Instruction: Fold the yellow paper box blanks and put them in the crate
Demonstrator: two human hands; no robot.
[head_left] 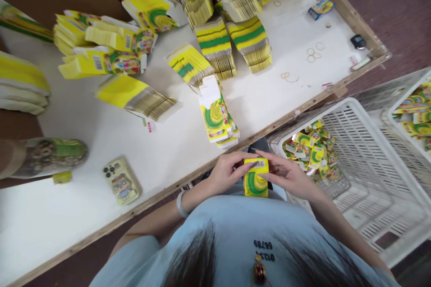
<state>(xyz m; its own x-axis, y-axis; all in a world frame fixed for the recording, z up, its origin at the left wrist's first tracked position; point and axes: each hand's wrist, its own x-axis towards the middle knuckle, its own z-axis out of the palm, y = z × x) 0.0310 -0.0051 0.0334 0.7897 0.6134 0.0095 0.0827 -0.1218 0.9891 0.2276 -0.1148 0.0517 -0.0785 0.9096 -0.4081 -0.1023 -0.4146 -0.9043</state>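
Observation:
A small yellow and green carton (256,184) is held upright between both hands, close to my body and just below the table's front edge. My left hand (230,170) grips its upper left side, thumb over the barcode panel. On the right side my right hand (286,172) holds it with thumb and fingers. Past the edge lies a short stack of flattened cartons (215,114) with white flaps fanned out. Behind that stand bundles of flat cartons (215,45), packed edge to edge.
A white plastic basket (380,152) with loose folded cartons (316,148) sits at my right. On the table (175,143) are a phone (121,181), a clear jar (54,157), rubber bands (314,54) and a blue box (321,8). A wooden rim (276,123) borders the table.

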